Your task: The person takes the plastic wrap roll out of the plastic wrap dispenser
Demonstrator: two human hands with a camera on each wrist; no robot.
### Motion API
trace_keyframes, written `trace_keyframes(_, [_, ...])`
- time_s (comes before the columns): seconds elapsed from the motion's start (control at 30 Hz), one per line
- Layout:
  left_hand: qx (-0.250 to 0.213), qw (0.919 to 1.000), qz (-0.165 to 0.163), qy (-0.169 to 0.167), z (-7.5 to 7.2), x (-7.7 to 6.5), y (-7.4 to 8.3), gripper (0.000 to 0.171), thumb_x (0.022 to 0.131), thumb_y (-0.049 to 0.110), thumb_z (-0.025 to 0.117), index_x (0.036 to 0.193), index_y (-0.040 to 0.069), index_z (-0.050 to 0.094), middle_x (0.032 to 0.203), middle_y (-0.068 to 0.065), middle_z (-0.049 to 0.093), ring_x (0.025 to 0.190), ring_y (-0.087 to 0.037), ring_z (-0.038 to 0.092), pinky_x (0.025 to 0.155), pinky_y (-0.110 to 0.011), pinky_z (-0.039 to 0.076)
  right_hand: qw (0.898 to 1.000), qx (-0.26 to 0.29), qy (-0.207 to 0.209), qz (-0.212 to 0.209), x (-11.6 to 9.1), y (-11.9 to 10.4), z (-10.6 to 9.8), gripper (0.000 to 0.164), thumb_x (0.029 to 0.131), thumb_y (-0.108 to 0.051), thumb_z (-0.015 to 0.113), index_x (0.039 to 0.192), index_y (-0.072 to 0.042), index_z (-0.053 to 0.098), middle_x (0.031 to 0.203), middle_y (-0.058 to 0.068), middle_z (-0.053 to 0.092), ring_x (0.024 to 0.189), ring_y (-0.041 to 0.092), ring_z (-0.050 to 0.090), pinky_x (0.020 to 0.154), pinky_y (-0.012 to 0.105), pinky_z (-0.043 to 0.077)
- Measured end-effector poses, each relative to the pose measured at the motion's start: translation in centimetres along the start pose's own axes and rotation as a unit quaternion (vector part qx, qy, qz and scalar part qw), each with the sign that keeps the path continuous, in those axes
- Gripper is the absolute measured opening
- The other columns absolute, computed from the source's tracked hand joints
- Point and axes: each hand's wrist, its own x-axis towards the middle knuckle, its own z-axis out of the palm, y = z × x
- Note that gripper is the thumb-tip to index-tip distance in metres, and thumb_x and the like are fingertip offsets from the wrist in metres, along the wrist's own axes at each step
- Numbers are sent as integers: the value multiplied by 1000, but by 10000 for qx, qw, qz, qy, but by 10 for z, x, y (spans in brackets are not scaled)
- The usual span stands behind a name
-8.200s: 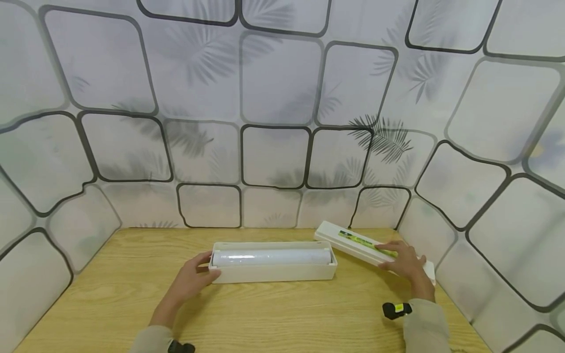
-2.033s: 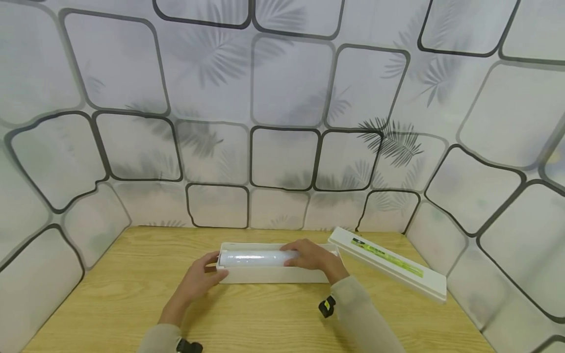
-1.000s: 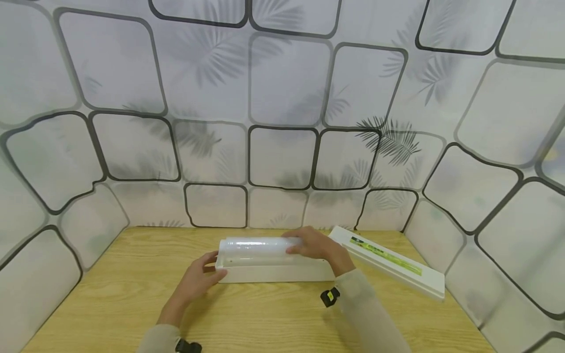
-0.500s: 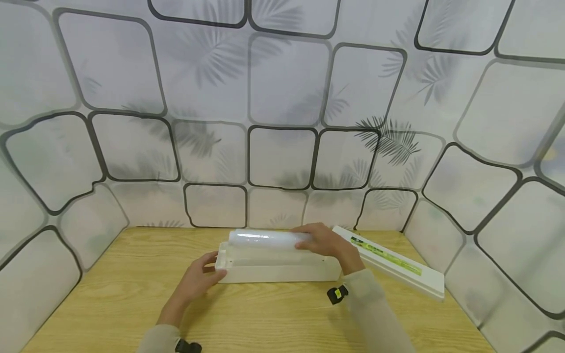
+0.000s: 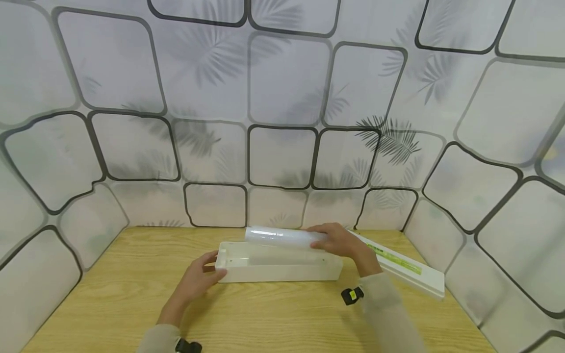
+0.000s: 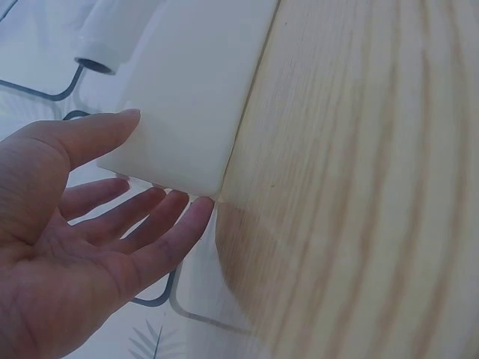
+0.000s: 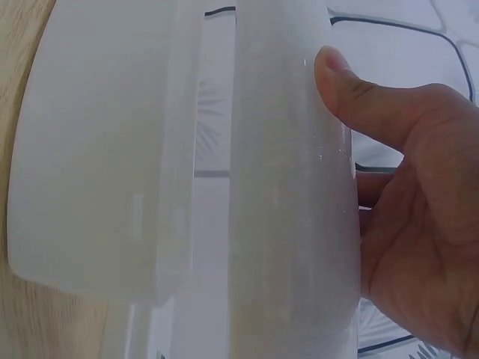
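Note:
My right hand (image 5: 335,240) grips a shiny roll of cling film (image 5: 273,236) near its right end, thumb in front; the fingers behind are partly hidden. In the right wrist view the roll (image 7: 288,209) stands apart from the box's side. Below it in the head view is an open white dispenser box (image 5: 278,274), its interior exposed. My left hand (image 5: 198,279) holds the box's left end, with the thumb on the front face and fingers at the end wall. From the left wrist, those fingertips (image 6: 203,209) are seen touching the end's edge.
A long white lid (image 5: 415,274) with a green and yellow label lies slanted to the right of the box, partly behind my right forearm. The wooden table (image 5: 265,318) ends against a patterned wall (image 5: 278,157) at the back and sides.
My right hand left the lid, took hold of the roll inside the box and lifted it out, up and toward the right. The left hand stayed at the box's end.

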Motion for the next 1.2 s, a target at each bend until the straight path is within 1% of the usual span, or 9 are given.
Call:
trace_keyframes(0.2, [45,10000,26,-12,0,1,-1,64,97,11,71,151,-8,41,147,-38,49,127,-54,58,87,-46,64,9999,-111,22,101,-12,8,-6,44,99,-24,70,137,-2,66,138,21,66,128,42,62,108,58,52])
trace_keyframes(0.37, [54,10000,11,4,0,3,-3,65,97,11,71,151,-9,41,147,-38,49,127,-54,58,87,-46,64,9999,-161,7,-24,-21,11,-12,44,99,-24,70,135,1,66,139,25,64,130,45,61,109,60,49])
trace_keyframes(0.43, [71,10000,16,16,0,3,-3,64,97,10,71,151,-9,41,146,-38,50,127,-54,59,87,-46,64,9996,-247,5,-103,-25,12,-14,44,99,-25,70,135,1,66,138,23,66,129,44,62,107,59,50])
trace_keyframes(0.53, [72,10000,15,19,1,3,-3,64,97,10,72,150,-8,43,146,-38,50,127,-53,59,87,-45,64,9996,-259,5,-91,-31,14,-15,44,99,-27,70,134,-1,67,136,20,68,125,41,65,103,54,54])
trace_keyframes(0.67, [51,10000,-8,35,0,3,-3,64,96,11,72,150,-7,44,146,-37,51,127,-53,59,87,-45,64,10000,-48,28,-34,-39,14,-15,42,97,-27,72,131,-3,70,131,17,72,116,36,68,95,44,58])
trace_keyframes(0.77, [27,10000,-38,55,0,2,-4,64,96,11,73,150,-6,45,147,-36,51,127,-53,59,87,-45,64,9999,35,41,-107,-42,15,-14,41,96,-26,73,129,-3,71,127,17,73,112,33,69,91,37,59])
trace_keyframes(0.87, [16,10000,-64,67,0,2,-4,64,96,11,73,151,-5,45,147,-36,51,128,-53,58,88,-45,64,9999,62,8,-117,-45,15,-14,41,95,-26,74,130,-4,71,127,17,73,112,32,69,89,34,58])
trace_keyframes(1.03, [86,9999,-92,68,0,1,-3,65,96,13,73,151,-5,44,148,-35,50,129,-53,58,89,-45,64,9999,33,-122,-35,-52,17,-14,44,95,-30,74,132,-7,70,131,16,72,116,33,68,91,35,58])
trace_keyframes(1.2, [59,9999,-84,55,0,1,-1,64,96,12,72,151,-5,44,148,-36,50,129,-53,58,88,-45,64,9997,75,-236,-19,-59,18,-12,43,97,-31,72,133,-8,70,135,16,69,121,37,65,96,44,58])
